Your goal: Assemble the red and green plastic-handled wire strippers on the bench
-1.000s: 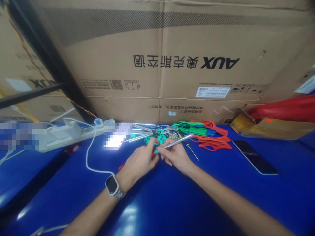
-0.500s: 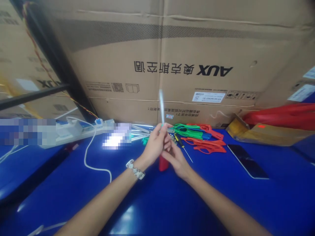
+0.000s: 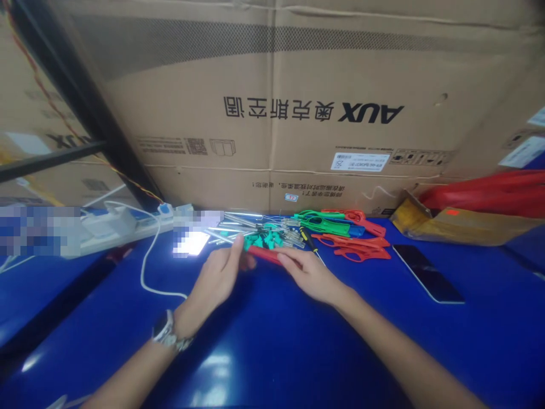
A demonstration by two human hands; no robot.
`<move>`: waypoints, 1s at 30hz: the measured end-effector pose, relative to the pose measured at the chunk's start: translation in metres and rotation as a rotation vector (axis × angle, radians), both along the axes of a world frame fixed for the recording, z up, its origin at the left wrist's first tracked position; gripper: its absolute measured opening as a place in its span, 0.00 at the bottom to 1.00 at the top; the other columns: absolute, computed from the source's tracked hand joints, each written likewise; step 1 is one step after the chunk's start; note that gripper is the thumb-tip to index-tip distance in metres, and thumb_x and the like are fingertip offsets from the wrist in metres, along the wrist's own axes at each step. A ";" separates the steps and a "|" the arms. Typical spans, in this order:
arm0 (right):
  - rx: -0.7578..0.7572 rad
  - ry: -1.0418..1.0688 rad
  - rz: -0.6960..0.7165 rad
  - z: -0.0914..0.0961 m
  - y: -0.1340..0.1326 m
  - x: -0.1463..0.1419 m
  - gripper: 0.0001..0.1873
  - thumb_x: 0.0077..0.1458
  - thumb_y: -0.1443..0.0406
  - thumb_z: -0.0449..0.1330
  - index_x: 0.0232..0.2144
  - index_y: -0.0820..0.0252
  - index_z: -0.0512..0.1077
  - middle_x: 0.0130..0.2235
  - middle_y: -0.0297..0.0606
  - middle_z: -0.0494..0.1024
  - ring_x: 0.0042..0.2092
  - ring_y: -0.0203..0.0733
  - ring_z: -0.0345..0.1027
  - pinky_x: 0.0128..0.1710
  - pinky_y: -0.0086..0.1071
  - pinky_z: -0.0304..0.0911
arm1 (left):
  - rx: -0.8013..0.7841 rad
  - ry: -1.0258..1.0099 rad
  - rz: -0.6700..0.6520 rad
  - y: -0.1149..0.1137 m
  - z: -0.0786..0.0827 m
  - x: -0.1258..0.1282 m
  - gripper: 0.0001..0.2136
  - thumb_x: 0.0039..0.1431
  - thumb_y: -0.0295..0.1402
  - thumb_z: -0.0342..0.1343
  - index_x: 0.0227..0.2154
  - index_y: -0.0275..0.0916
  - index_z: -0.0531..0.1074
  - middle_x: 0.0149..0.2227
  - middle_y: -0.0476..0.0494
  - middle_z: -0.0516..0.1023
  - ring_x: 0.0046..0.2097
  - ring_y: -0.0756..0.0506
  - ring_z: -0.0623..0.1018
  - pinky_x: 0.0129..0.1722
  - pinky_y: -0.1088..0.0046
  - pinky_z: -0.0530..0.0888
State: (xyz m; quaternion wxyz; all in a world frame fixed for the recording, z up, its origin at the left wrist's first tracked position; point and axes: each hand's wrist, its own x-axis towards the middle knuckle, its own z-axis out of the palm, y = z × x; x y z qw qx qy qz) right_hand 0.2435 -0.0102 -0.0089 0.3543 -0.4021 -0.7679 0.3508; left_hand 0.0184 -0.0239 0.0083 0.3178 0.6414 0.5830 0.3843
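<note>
Across the front of a pile of parts lies a red plastic handle (image 3: 264, 254), roughly level, held between my two hands. My left hand (image 3: 221, 270) wears a watch and bracelet at the wrist; its thumb and curled fingers close round the handle's left end. At the other end, my right hand (image 3: 304, 272) pinches the handle between thumb and fingers. Just behind are several small teal plastic pieces (image 3: 269, 238) and silver metal rods (image 3: 232, 218). Whether a rod joins the handle inside my left hand is hidden.
Green (image 3: 317, 223) and red-orange plastic frames (image 3: 361, 247) lie right of the pile, with a yellow-black screwdriver (image 3: 307, 238) beside them. Further right are a phone (image 3: 428, 274) and an opened carton (image 3: 468, 224) holding red parts. A power strip (image 3: 128, 227) and white cable (image 3: 147, 272) lie left.
The red handle has turned from upright to sideways, and the silver rod no longer points up above my hands. My left hand has moved left, and the two hands are now apart.
</note>
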 end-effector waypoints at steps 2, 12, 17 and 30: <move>0.080 -0.143 -0.015 0.002 -0.002 -0.001 0.16 0.64 0.52 0.55 0.46 0.51 0.75 0.45 0.40 0.79 0.44 0.47 0.73 0.42 0.37 0.63 | -0.007 0.231 0.049 -0.012 0.004 -0.011 0.31 0.68 0.52 0.40 0.17 0.40 0.74 0.21 0.45 0.78 0.27 0.43 0.77 0.33 0.68 0.69; 0.220 -0.483 0.062 -0.003 -0.012 -0.005 0.12 0.64 0.56 0.57 0.42 0.58 0.69 0.45 0.44 0.69 0.42 0.44 0.68 0.43 0.39 0.65 | 0.209 0.477 -0.157 -0.007 0.014 0.013 0.27 0.68 0.48 0.43 0.16 0.39 0.65 0.17 0.49 0.68 0.21 0.50 0.64 0.25 0.72 0.55; 0.337 -0.571 0.008 -0.012 -0.013 -0.005 0.15 0.63 0.55 0.58 0.46 0.58 0.71 0.46 0.45 0.68 0.48 0.50 0.63 0.50 0.46 0.62 | 0.204 0.481 -0.202 0.019 0.009 0.029 0.26 0.68 0.47 0.43 0.19 0.39 0.68 0.19 0.48 0.71 0.22 0.49 0.66 0.26 0.72 0.54; 0.147 -0.482 -0.609 -0.004 0.032 0.040 0.08 0.57 0.64 0.59 0.40 0.59 0.71 0.41 0.42 0.74 0.39 0.44 0.71 0.35 0.34 0.61 | 0.285 0.393 -0.228 0.036 -0.001 0.059 0.24 0.69 0.44 0.44 0.18 0.39 0.66 0.18 0.50 0.68 0.22 0.50 0.67 0.27 0.72 0.60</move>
